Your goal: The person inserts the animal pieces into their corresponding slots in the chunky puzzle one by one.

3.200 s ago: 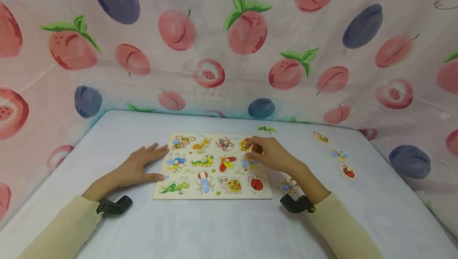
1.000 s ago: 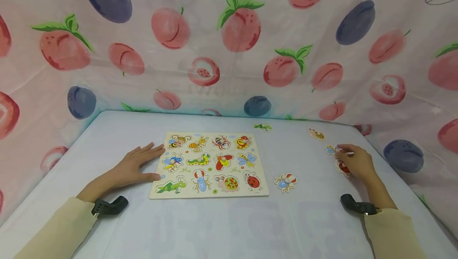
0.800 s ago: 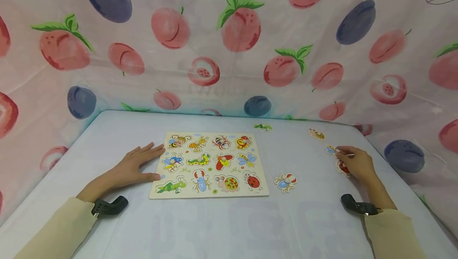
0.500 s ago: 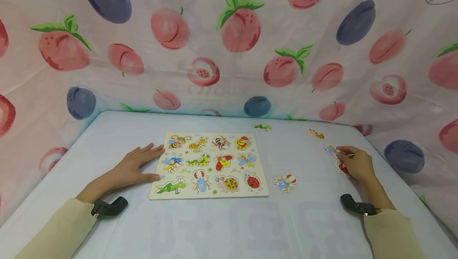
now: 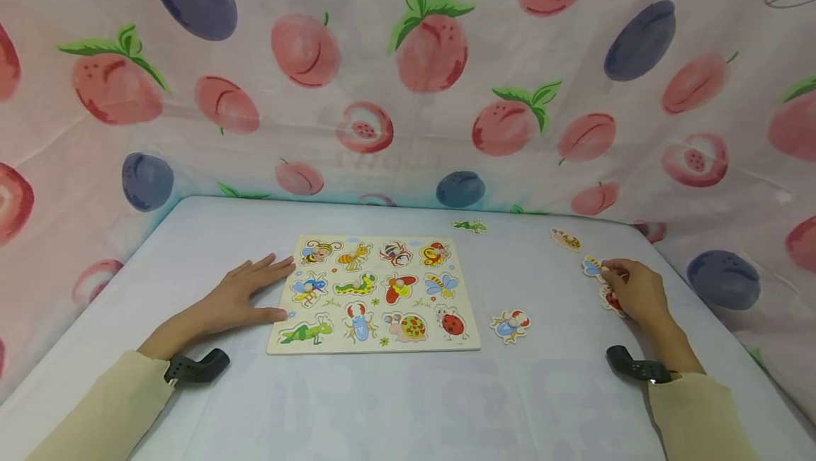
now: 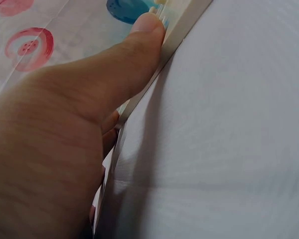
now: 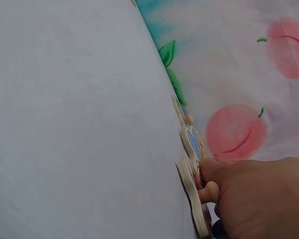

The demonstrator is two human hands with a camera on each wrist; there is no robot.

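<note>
The left hand [image 5: 239, 298] lies with spread fingers on the left edge of a wooden puzzle board [image 5: 376, 305] with insect pictures; in the left wrist view its thumb [image 6: 134, 59] rests on the board's edge. At the far right, the right hand [image 5: 637, 297] pinches the dragonfly piece [image 5: 591, 267], which lies on the table. Its fingers cover part of that piece. The ladybug piece [image 5: 610, 299] sits just under this hand, partly hidden. The right wrist view shows the ladybug piece's knob [image 7: 210, 192] beside the hand and the dragonfly piece's blue wing [image 7: 194, 143] beyond.
A beetle piece [image 5: 511, 325] lies right of the board. A snail piece [image 5: 565, 239] is behind the right hand, and a grasshopper piece [image 5: 469, 226] lies behind the board. A fruit-print cloth [image 5: 408, 163] hangs behind the white table [image 5: 382, 404].
The right hand has moved from the board's upper right to the dragonfly piece at the far right. Over the last second it has barely shifted. The left hand stays in place.
</note>
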